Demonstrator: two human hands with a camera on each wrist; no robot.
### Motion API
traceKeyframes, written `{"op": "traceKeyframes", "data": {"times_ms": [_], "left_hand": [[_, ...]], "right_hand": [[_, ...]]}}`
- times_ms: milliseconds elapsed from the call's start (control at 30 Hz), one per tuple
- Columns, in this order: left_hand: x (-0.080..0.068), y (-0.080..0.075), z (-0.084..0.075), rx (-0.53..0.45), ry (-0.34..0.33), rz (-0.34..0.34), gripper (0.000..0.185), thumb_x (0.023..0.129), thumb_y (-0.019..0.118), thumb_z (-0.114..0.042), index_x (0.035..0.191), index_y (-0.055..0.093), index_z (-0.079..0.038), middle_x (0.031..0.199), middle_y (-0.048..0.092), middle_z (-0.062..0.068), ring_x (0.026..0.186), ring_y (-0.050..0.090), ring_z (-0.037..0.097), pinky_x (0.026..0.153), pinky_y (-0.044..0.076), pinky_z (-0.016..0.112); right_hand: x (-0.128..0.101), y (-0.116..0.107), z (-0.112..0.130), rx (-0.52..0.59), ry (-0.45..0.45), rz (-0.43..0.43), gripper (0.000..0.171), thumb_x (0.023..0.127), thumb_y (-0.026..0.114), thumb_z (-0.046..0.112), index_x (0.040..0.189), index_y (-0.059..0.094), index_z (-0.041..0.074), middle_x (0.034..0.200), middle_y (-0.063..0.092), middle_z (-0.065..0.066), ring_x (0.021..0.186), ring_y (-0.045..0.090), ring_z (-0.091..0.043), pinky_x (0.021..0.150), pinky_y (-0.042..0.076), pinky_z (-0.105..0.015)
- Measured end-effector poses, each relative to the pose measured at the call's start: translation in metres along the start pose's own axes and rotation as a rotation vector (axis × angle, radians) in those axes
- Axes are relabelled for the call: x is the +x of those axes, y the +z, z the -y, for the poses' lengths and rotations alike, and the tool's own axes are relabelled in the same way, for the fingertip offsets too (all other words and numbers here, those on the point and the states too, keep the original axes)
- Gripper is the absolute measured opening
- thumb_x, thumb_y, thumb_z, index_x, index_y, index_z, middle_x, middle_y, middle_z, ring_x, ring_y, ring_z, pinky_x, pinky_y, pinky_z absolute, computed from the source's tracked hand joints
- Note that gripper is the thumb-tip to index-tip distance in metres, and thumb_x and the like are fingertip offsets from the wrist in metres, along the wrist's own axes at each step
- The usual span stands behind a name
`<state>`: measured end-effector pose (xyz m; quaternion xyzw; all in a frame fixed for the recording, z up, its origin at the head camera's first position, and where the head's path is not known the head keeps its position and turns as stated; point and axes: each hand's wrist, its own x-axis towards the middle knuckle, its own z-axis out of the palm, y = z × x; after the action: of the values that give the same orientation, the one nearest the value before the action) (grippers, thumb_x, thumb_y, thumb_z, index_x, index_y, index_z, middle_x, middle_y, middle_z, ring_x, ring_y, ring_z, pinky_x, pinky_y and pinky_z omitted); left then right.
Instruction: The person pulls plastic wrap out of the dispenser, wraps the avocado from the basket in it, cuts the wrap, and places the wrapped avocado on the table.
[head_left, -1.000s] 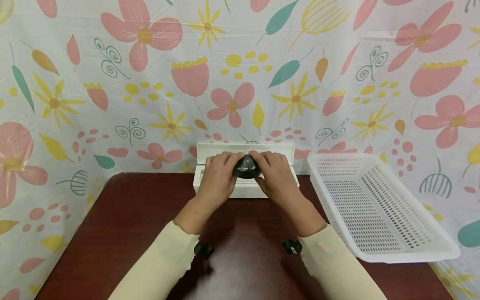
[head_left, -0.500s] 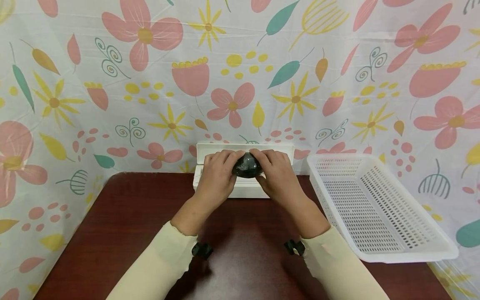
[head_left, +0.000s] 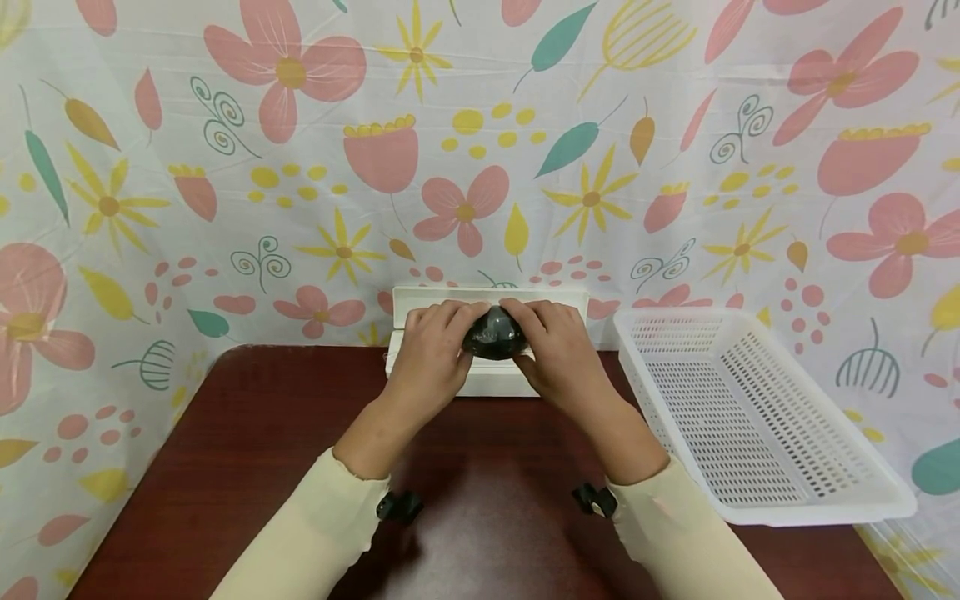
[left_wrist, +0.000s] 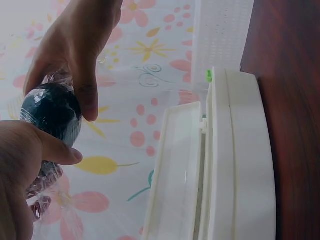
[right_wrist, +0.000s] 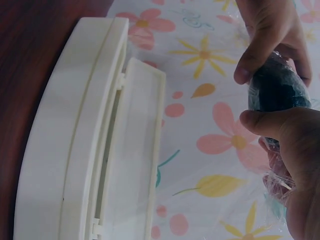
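Observation:
Both hands hold a dark, rounded object (head_left: 492, 337) covered in clear plastic film (left_wrist: 47, 177) just above a long white box (head_left: 480, 377) with its lid (head_left: 487, 296) raised. My left hand (head_left: 435, 354) grips its left side, my right hand (head_left: 551, 350) its right side, thumbs and fingers curled round it. In the left wrist view the dark object (left_wrist: 52, 112) sits between the thumbs, with the white box (left_wrist: 240, 165) to the right. The right wrist view shows the dark object (right_wrist: 277, 90) and crinkled film (right_wrist: 277, 182) beside the box (right_wrist: 75, 145).
A white perforated basket (head_left: 750, 408) stands at the right on the dark red table (head_left: 247, 450), overhanging its right edge. A floral cloth (head_left: 300, 167) hangs behind and at the sides. Small black clips (head_left: 397, 506) sit under each sleeve.
The forearms have drawn back slightly toward me; both hands keep holding the dark object over the box, barely shifted.

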<state>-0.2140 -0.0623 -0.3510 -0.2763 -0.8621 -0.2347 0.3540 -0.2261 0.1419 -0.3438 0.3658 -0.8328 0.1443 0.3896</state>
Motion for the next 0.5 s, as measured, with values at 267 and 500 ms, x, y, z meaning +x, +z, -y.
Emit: {"op": "traceKeyframes", "data": {"times_ms": [267,500], "left_hand": [[-0.005,-0.007,-0.003,-0.036,-0.002,0.061,0.054,0.081,0.077,0.002,0.128,0.061,-0.017,0.11,0.067,0.003,0.104,0.067,0.027,0.086,0.046,0.044],[-0.011,-0.014,-0.009,-0.068,-0.017,0.154,0.058,0.079,0.077,0.004,0.13,0.06,-0.018,0.112,0.068,0.004,0.107,0.067,0.026,0.087,0.046,0.043]], "right_hand": [[-0.006,-0.006,0.004,0.001,-0.025,0.017,0.081,0.061,0.093,-0.001,0.132,0.054,0.008,0.099,0.063,-0.013,0.09,0.062,-0.035,0.08,0.049,-0.049],[-0.017,-0.011,0.007,-0.003,-0.028,0.05,0.086,0.059,0.096,0.005,0.134,0.055,0.008,0.097,0.064,-0.011,0.089,0.063,-0.033,0.08,0.049,-0.047]]}}
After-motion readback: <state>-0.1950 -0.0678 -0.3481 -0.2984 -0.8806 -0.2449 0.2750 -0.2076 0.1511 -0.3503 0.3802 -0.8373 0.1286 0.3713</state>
